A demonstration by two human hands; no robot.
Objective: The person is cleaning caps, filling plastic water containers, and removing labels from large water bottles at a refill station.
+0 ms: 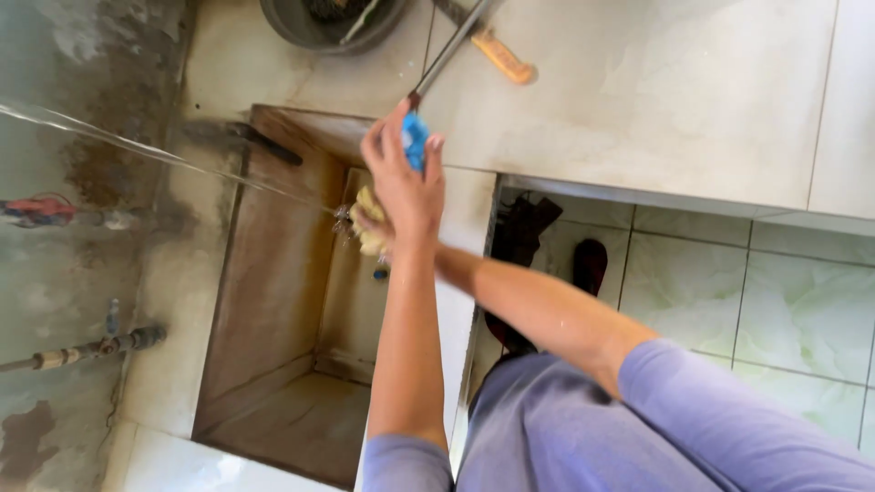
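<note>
At frame centre the left hand (401,187) wraps its fingers around the blue handle (415,141) of a long metal tool. Just behind it, the right hand (369,228) clutches a yellow sponge (369,205) under a thin water jet (164,153) from the upper left. Below lies the deep brown sink (273,301), its basin open; the tiled worktop (656,100) spans the upper right.

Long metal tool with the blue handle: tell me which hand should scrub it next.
Right, probably. The right hand holds the yellow sponge in the water stream over the brown sink, free to rub. The left hand grips the long metal tool with the blue handle, steadying it.
</note>
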